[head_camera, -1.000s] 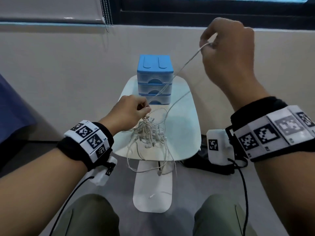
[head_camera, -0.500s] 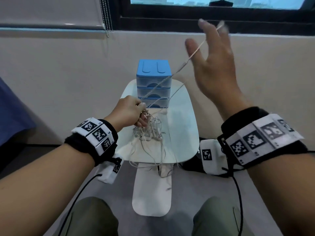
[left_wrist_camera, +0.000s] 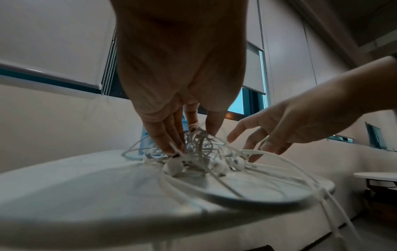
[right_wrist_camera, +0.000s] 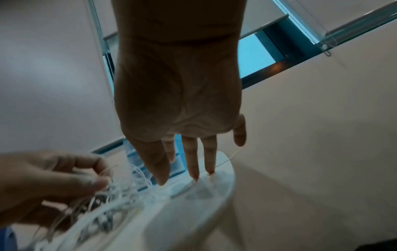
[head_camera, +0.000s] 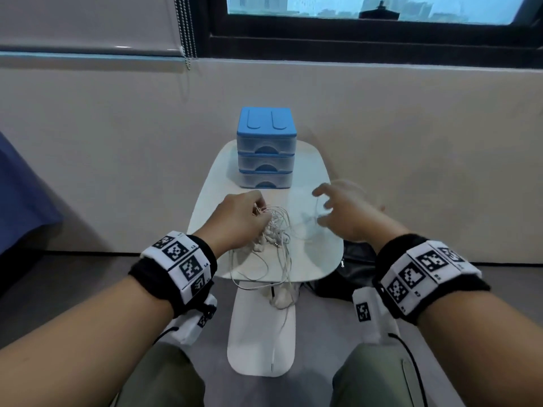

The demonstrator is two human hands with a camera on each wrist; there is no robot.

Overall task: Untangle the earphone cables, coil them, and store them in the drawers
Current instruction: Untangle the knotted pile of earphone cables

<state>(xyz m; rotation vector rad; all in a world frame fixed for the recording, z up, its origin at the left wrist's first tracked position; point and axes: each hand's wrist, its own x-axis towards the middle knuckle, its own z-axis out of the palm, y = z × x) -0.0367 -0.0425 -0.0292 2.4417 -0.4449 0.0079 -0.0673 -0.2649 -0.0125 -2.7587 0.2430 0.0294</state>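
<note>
- The drawer unit [head_camera: 266,148] stands at the far end of your table [head_camera: 317,171], its three drawers stacked one over another and facing you.
- The tangle of earphone cables [head_camera: 274,230] lies on the table nearer you than the drawers, close to the near edge.
- Several cable loops hang over that near edge, down toward the table's foot [head_camera: 261,342] on the floor between your knees.
- Your left hand [head_camera: 238,223] sits on the left side of the tangle, touching it.
- Your right hand [head_camera: 349,215] is to the right of the tangle, above the table.
- A wall rises behind the table, with a window [head_camera: 367,7] above it.
</note>
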